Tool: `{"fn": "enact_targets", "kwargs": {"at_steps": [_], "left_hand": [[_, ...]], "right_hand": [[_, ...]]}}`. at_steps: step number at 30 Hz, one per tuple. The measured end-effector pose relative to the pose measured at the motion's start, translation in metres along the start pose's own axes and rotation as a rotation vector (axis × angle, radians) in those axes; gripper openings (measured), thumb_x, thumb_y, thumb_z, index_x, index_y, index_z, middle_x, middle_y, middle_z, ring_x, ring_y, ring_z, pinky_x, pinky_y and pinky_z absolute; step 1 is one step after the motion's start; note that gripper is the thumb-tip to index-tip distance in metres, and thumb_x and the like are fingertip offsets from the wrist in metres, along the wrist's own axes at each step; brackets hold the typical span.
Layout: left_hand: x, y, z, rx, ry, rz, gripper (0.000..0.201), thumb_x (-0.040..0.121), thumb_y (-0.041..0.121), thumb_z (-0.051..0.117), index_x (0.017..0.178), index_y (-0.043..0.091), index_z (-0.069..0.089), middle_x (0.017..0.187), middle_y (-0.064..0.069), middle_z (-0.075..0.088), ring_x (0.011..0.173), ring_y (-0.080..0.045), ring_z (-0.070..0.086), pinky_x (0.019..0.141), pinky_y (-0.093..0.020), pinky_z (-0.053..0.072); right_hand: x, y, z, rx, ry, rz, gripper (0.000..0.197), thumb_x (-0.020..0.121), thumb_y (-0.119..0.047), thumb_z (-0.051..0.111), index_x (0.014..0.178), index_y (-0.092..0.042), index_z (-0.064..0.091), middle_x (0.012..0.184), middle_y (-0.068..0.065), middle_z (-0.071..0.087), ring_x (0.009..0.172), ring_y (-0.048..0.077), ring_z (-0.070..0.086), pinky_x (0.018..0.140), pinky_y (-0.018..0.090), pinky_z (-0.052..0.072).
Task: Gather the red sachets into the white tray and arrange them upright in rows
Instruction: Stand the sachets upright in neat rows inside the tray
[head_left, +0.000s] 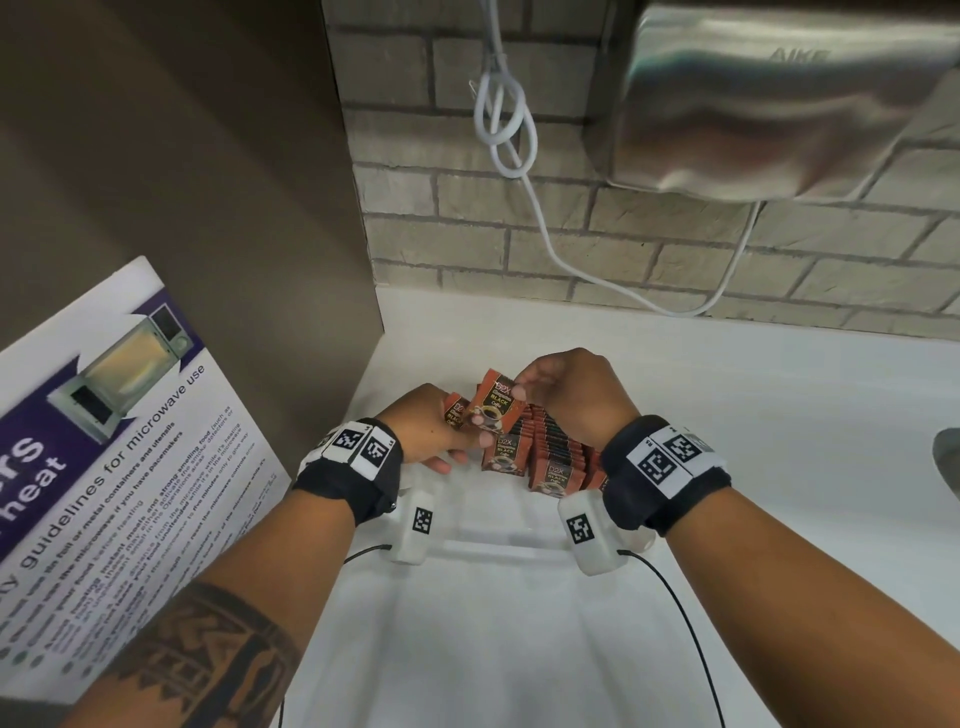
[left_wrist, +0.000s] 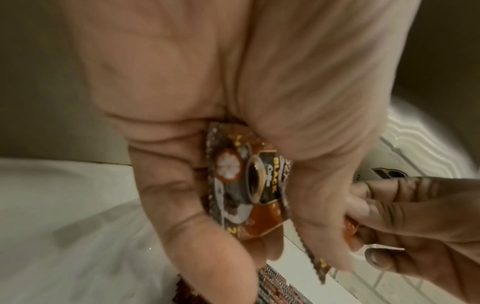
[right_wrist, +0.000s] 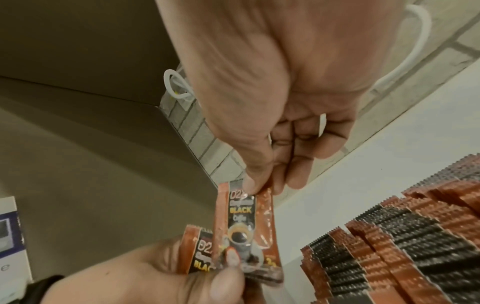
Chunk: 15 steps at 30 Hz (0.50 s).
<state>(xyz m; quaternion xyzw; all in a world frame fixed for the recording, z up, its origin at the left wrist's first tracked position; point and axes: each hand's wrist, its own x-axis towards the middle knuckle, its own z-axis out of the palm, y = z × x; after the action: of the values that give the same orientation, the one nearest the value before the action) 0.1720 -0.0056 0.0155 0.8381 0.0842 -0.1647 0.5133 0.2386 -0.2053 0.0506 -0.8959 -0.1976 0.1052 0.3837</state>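
Forearms fill the bottom of the head view, each with a black wrist strap and a white camera block. Between them sits the white tray (head_left: 498, 545), its near rim clear to see and its near half bare, so there's room on that side. Left of it a beige panel (head_left: 208, 182) stands close, with a microwave guidelines poster (head_left: 119, 467) leaning on it; behind is a brick wall (head_left: 623, 249) and a looped white cable (head_left: 506, 119). To the right the white surface (head_left: 753, 415) runs open.

Left hand (head_left: 434, 431) has its grip closed on a small bunch of red sachets (head_left: 457, 415), thumb pressing them into the curled fingers. Right hand (head_left: 563, 389) pinches the top edge of one red sachet (head_left: 493, 402) between thumb and forefinger; the left thumb touches its lower end too. That sachet stands roughly on end, long axis running up-down and leaning a bit, printed face toward the wearer.

Rows of red sachets (head_left: 550, 452) stand upright in the far right part of the tray, packed tight, serrated tops up. The right wrist hides where those rows end, and I can't count how many the left hand holds. The left wrist view is mostly palm, quite blurry. A steel hand dryer (head_left: 779, 98) is cut off at top right.
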Motion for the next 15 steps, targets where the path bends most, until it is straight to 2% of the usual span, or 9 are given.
{"fn": "enact_targets", "kwargs": {"at_steps": [4,6,9,11,13,15], "left_hand": [[-0.006,0.003,-0.002,-0.011,0.046,0.06,0.029,0.09,0.04,0.071,0.105,0.015,0.072,0.094,0.001,0.077,0.08,-0.015,0.075,0.059,-0.026,0.056],[-0.006,0.003,-0.003,-0.003,0.048,0.065,0.027,0.09,0.04,0.072,0.102,0.016,0.074,0.091,0.002,0.078,0.081,-0.014,0.075,0.06,-0.026,0.056],[-0.005,0.001,-0.003,-0.009,0.081,0.067,0.027,0.085,0.04,0.077,0.099,0.017,0.076,0.082,0.004,0.078,0.08,-0.014,0.075,0.06,-0.027,0.054],[-0.004,-0.002,-0.005,0.015,0.126,0.037,0.031,0.081,0.044,0.08,0.097,0.018,0.076,0.083,0.003,0.077,0.079,-0.017,0.074,0.057,-0.026,0.053],[-0.004,-0.003,-0.009,0.096,0.17,-0.047,0.037,0.078,0.049,0.081,0.095,0.017,0.074,0.085,-0.003,0.076,0.074,-0.018,0.073,0.055,-0.026,0.053],[-0.005,-0.001,-0.013,0.23,0.165,-0.127,0.039,0.08,0.052,0.078,0.091,0.015,0.072,0.085,-0.006,0.075,0.069,-0.019,0.07,0.058,-0.027,0.055]], "right_hand": [[0.001,-0.003,-0.003,0.027,-0.001,0.016,0.005,0.089,-0.025,0.074,0.086,-0.023,0.077,0.076,-0.012,0.07,0.075,0.005,0.063,0.063,0.017,0.042],[0.002,-0.004,-0.005,0.08,-0.014,0.017,0.008,0.087,-0.025,0.076,0.08,-0.027,0.076,0.071,-0.013,0.069,0.071,0.004,0.063,0.065,0.019,0.043],[0.003,-0.004,-0.006,0.114,-0.007,0.015,0.009,0.087,-0.024,0.077,0.078,-0.026,0.076,0.072,-0.011,0.07,0.071,0.005,0.063,0.069,0.022,0.046],[0.004,-0.003,-0.004,0.056,0.006,0.02,0.007,0.087,-0.024,0.076,0.079,-0.025,0.075,0.074,-0.013,0.07,0.072,0.003,0.062,0.067,0.019,0.045],[0.004,0.0,-0.002,-0.051,-0.012,0.02,0.008,0.087,-0.022,0.074,0.08,-0.025,0.074,0.075,-0.015,0.068,0.073,-0.001,0.06,0.062,0.014,0.04],[0.004,0.004,0.004,-0.123,-0.058,0.05,0.01,0.087,-0.021,0.073,0.078,-0.026,0.075,0.076,-0.014,0.069,0.075,0.0,0.06,0.06,0.012,0.039]]}}
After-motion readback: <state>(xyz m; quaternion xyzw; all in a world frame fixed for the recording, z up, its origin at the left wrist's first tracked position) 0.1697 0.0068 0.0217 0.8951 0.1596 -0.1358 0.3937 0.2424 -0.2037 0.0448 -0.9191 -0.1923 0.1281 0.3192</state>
